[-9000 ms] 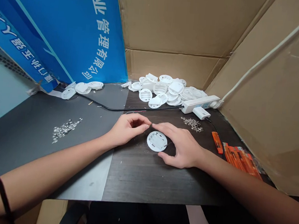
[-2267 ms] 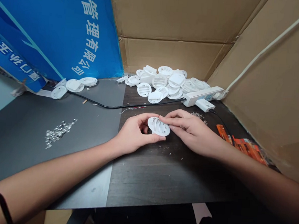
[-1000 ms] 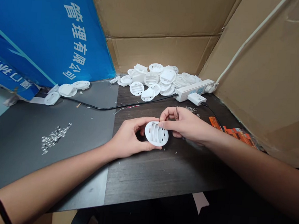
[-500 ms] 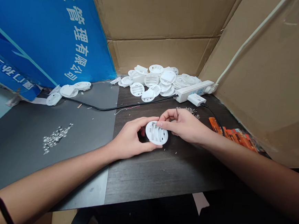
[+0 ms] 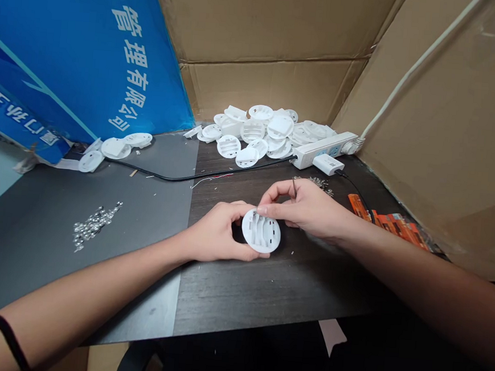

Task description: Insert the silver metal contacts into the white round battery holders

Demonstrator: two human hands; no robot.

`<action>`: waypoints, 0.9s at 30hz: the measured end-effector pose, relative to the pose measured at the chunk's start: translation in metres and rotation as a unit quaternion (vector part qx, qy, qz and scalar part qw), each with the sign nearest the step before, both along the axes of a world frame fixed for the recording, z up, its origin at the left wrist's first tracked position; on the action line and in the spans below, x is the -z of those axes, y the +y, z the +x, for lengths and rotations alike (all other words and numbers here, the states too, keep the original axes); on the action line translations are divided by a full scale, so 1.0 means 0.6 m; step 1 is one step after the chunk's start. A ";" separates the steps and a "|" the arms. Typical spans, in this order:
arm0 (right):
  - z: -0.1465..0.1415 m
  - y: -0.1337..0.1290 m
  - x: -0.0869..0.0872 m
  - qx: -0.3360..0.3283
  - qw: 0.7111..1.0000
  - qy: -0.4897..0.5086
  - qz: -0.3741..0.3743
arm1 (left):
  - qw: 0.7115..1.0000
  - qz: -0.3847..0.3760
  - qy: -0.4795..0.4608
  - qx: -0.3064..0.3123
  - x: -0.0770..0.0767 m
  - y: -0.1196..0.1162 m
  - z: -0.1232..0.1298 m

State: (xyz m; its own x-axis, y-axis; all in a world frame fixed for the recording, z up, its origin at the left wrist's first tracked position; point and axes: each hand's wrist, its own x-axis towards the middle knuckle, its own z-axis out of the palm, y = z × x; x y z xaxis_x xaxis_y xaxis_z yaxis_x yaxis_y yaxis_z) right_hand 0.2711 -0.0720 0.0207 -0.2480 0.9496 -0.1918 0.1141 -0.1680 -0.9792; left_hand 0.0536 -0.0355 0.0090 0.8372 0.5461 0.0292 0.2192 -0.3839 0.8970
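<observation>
Between the thumb and fingers of my left hand is a round white plastic battery housing, its slotted inner side facing up at me. It is tilted a little above the dark tabletop. The thumb and index finger of my right hand are pinched together at the housing's upper rim. A tiny metallic bit shows beside those fingertips; what exactly they grip is too small to make out. Just behind my right hand lies a small heap of metal pieces, partly hidden by it.
A pile of white round housings lies at the back, with several more at the left. Shiny metal parts are heaped on the grey sheet. A power strip, a black cable and orange packs lie about; cardboard walls stand behind.
The housing in my left hand has come slightly lower and tilted more toward me. My right fingertips stay at its upper rim. The camera view has shifted a little.
</observation>
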 end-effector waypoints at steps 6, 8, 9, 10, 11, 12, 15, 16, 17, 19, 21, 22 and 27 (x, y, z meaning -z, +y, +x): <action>-0.002 -0.001 -0.001 -0.037 0.998 -0.033 -0.027 | 0.998 0.049 0.027 0.024 0.002 -0.001 -0.001; -0.005 0.000 -0.001 -0.047 0.997 -0.054 -0.029 | 0.998 0.048 0.034 0.026 0.001 -0.003 -0.001; -0.006 0.002 -0.001 -0.048 0.997 -0.064 -0.022 | 0.998 0.043 0.035 0.023 0.000 -0.003 0.000; -0.007 0.003 -0.002 -0.048 0.996 -0.073 -0.010 | 0.999 0.035 0.036 0.019 -0.002 -0.003 0.000; -0.008 0.004 -0.003 -0.048 0.995 -0.082 0.006 | 0.999 0.022 0.036 0.015 -0.003 -0.003 0.001; -0.007 0.004 -0.005 -0.049 0.994 -0.092 0.023 | 0.999 0.003 0.033 0.012 -0.003 -0.002 0.002; 0.001 0.001 -0.017 -0.070 0.986 -0.139 0.058 | 0.998 -0.067 0.010 -0.007 -0.002 0.004 0.003; 0.005 -0.002 -0.021 -0.079 0.980 -0.168 0.073 | 0.996 -0.083 0.001 -0.023 0.000 0.007 0.003; 0.010 -0.006 -0.025 -0.085 0.970 -0.205 0.095 | 0.995 -0.094 -0.009 -0.042 0.002 0.010 0.003; 0.022 -0.012 -0.028 -0.073 0.941 -0.284 0.172 | 0.991 -0.106 -0.024 -0.074 0.006 0.016 0.003; 0.032 -0.016 -0.026 -0.048 0.903 -0.334 0.264 | 0.987 -0.128 -0.042 -0.086 0.009 0.019 0.003; 0.036 -0.017 -0.024 -0.046 0.887 -0.345 0.303 | 0.985 -0.139 -0.052 -0.086 0.010 0.020 0.003; 0.039 -0.018 -0.015 -0.101 0.838 -0.362 0.395 | 0.985 -0.152 -0.073 -0.040 0.009 0.019 0.003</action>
